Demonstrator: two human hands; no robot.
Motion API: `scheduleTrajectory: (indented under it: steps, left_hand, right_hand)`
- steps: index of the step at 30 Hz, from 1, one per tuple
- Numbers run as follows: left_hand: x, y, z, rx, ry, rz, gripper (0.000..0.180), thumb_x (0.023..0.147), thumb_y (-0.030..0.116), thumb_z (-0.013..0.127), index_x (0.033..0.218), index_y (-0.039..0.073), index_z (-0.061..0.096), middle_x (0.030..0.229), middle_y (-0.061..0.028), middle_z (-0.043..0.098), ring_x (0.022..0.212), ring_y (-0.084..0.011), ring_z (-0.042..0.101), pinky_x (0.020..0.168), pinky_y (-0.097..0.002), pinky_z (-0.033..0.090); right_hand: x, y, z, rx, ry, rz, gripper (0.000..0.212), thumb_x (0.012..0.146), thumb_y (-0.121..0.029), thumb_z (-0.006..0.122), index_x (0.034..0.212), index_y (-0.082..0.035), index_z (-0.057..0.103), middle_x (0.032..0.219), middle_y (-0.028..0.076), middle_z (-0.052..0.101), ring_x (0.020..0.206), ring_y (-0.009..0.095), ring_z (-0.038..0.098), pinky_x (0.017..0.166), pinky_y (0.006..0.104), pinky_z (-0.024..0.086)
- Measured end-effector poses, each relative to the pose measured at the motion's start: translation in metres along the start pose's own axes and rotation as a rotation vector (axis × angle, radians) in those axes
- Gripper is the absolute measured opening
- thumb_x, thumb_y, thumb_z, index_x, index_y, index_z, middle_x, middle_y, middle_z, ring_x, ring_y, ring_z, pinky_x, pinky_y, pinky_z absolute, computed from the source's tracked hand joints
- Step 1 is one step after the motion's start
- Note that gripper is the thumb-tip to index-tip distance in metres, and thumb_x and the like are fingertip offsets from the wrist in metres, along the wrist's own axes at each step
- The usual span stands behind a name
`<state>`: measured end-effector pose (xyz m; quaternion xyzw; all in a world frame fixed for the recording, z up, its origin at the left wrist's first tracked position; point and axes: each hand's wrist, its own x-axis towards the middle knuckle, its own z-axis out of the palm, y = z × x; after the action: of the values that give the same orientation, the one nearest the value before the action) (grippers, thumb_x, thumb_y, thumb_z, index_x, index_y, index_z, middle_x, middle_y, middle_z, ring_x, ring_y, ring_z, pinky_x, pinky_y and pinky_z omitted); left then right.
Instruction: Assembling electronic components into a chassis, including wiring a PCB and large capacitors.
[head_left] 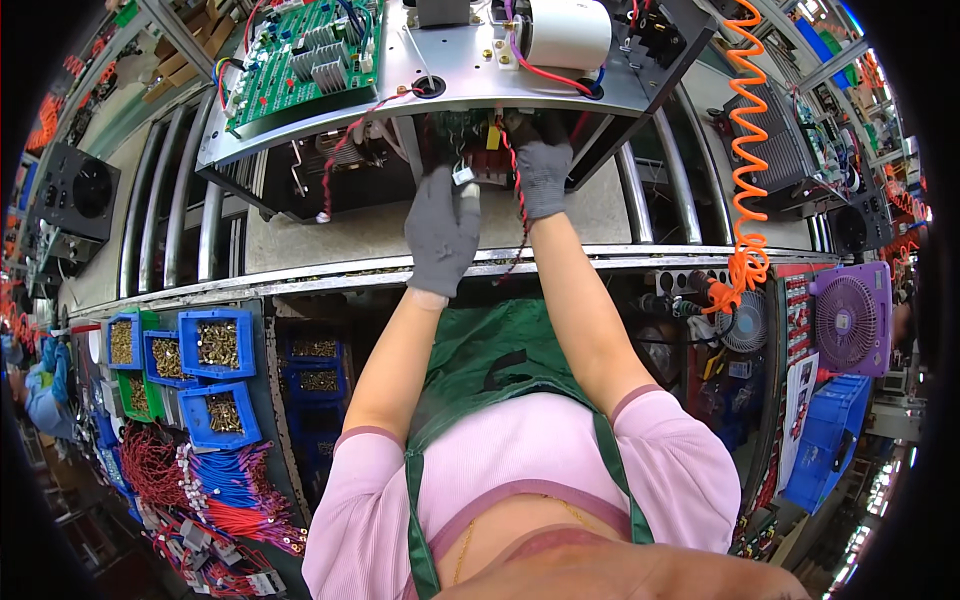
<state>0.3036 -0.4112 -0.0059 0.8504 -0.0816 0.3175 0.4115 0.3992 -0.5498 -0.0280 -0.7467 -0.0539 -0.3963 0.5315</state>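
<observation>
A grey glove covers my left hand [441, 232], which is in front of the open underside of a metal equipment chassis [470, 95]. Between its thumb and fingers is a small white plug connector [462, 176] on thin wires. My right hand [545, 178], also gloved in grey, reaches up into the chassis; its fingertips are hidden in the dark interior. Beside it hangs a twisted red and black cable [519, 190]. Another red and black cable [327, 180] dangles at the left with a white plug at its end. On top sit a green circuit board [305, 65] and a white cylinder [568, 35].
The chassis rests over a roller conveyor [640, 195]. Blue bins [219, 342] of brass-coloured fasteners and bundles of wires [215, 485] lie at the left. An orange coiled hose [748, 130] hangs at the right, near a purple fan [845, 318] and a blue crate [825, 440].
</observation>
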Motion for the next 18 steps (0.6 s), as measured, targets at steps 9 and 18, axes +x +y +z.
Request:
scheduleTrajectory:
  steps: [9,18]
  left_hand:
    - [0.016,0.005,0.039,-1.291,-0.174,-0.932,0.015,0.087,0.012,0.065,0.099,0.003,0.064,0.097,-0.0070,0.064,0.089,-0.0159,0.062,0.079,-0.0316,0.054]
    - [0.000,-0.026,0.091,-1.000,-0.040,-0.942,0.021,0.088,0.012,0.063,0.107,0.003,0.060,0.089,-0.0053,0.065,0.077,-0.0147,0.063,0.065,-0.0298,0.051]
  right_hand:
    - [0.019,-0.062,-0.027,-0.328,-0.372,0.397,0.024,0.086,-0.020,0.061,0.098,0.000,0.065,0.093,0.019,0.066,0.080,0.033,0.062,0.071,0.0371,0.048]
    - [0.029,-0.079,-0.068,-0.367,-0.564,0.537,0.057,0.077,-0.056,0.064,0.072,0.001,0.068,0.067,0.016,0.064,0.068,0.028,0.063,0.067,0.0363,0.048]
